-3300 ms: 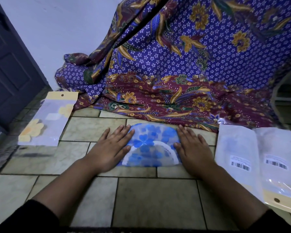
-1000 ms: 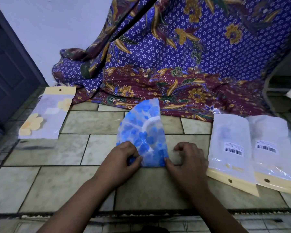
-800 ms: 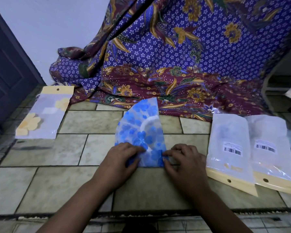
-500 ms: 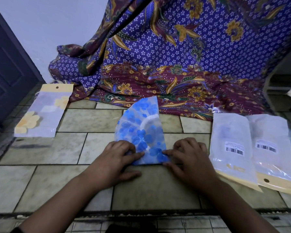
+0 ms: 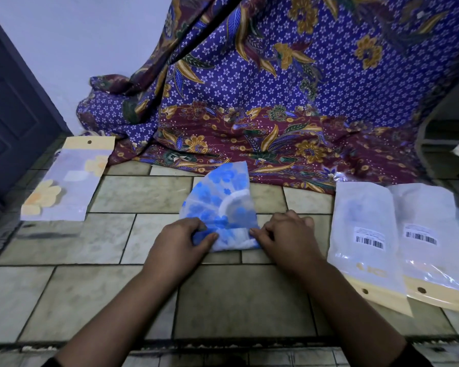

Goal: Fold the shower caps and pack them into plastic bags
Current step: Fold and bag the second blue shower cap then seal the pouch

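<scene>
A clear shower cap point(image 5: 220, 200) with blue flowers and a white elastic rim lies folded into a wedge on the tiled floor, its point towards the patterned cloth. My left hand point(image 5: 179, 242) pinches its near left corner between thumb and fingers. My right hand point(image 5: 286, 238) pinches the near right corner, fingers curled. The near edge of the cap is turned up between both hands. Two plastic bags with barcode labels point(image 5: 366, 234) point(image 5: 429, 239) lie to the right, each with a blue cap inside. A third bag point(image 5: 64, 184), holding a yellow-flowered cap, lies at the far left.
A large purple and maroon batik cloth point(image 5: 276, 102) hangs down and spreads over the floor just behind the cap. A dark door point(image 5: 8, 107) stands at the left, a white wall behind. A step edge point(image 5: 223, 343) crosses the floor near me.
The cap went from a flat half-circle under my palms to a narrow wedge. In the last second both hands closed on its near corners and lifted the near edge.
</scene>
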